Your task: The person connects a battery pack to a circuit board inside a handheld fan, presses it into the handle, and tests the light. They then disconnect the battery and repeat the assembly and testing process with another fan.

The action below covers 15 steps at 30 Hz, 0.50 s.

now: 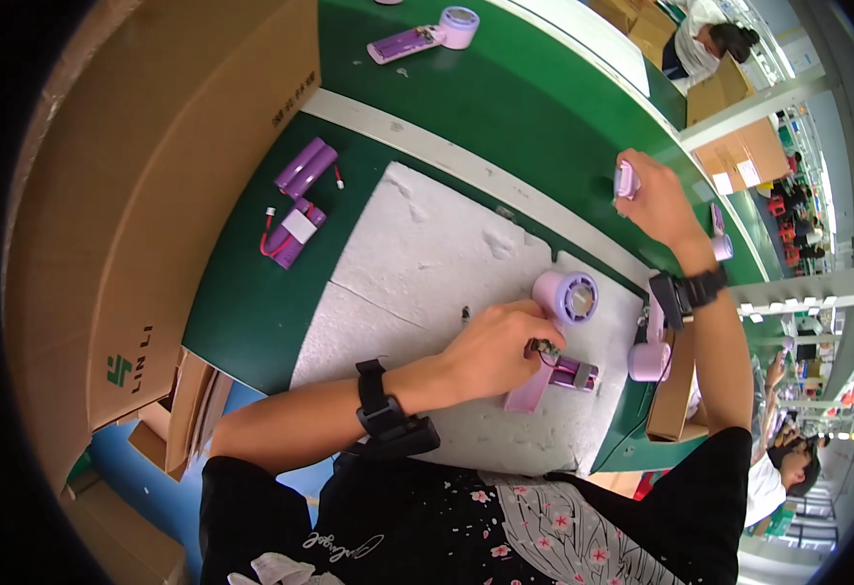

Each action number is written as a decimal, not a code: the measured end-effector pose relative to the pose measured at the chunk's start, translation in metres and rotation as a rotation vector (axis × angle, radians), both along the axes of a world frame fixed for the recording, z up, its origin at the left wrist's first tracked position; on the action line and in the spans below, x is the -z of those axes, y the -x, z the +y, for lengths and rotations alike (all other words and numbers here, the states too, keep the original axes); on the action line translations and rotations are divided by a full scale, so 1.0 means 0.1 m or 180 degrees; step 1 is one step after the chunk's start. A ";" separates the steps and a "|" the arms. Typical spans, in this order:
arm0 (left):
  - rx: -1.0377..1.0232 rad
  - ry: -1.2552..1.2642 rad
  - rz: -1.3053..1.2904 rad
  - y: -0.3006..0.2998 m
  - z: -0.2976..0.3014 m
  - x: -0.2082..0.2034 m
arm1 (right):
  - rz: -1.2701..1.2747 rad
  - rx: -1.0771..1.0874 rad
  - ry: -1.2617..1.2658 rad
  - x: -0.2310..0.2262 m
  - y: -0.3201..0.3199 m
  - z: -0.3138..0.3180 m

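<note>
Pink fan [562, 336] (light, fragile wires) lay near the foam's [417, 263] right edge; left hand [500, 346] pinched it; right hand [653, 200] gripped a small part [627, 181].

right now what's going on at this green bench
A person works at a green bench over a white foam pad. The left hand presses on an opened lilac handheld fan lying on the pad, with its purple battery and small circuit board exposed near the fingers. The right hand is raised off to the side, holding a small lilac plastic part. Two purple battery packs with red wires lie beside the pad, and another lilac fan lies farther up the bench.
</note>
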State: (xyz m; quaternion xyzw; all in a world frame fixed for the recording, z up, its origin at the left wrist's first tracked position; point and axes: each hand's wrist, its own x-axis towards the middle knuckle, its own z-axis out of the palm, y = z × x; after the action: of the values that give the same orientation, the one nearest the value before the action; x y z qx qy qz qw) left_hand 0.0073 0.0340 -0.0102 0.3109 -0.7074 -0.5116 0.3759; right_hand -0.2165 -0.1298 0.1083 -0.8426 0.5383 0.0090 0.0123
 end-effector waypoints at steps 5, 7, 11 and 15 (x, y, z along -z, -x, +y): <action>0.0079 -0.0061 -0.0056 0.01 -0.06 -0.01 | -0.0799 -0.0220 -0.0394 -0.12 0.12 0.92; 0.0087 -0.0064 -0.0079 -0.01 -0.05 -0.03 | -0.0505 -0.0446 -0.0158 -0.07 0.13 1.26; 0.0123 -0.0174 -0.0136 -0.04 -0.06 -0.07 | -0.0323 -0.0032 -0.0314 0.06 0.17 1.80; 0.0121 -0.0037 -0.0150 -0.05 -0.09 -0.09 | -0.0285 0.0300 -0.0398 0.18 0.22 2.13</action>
State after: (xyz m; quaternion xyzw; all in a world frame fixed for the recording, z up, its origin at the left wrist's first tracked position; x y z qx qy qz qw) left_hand 0.0125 0.0251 -0.0008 0.3116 -0.7188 -0.5152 0.3475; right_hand -0.2380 0.0837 0.0899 -0.8135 0.5746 0.0043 0.0894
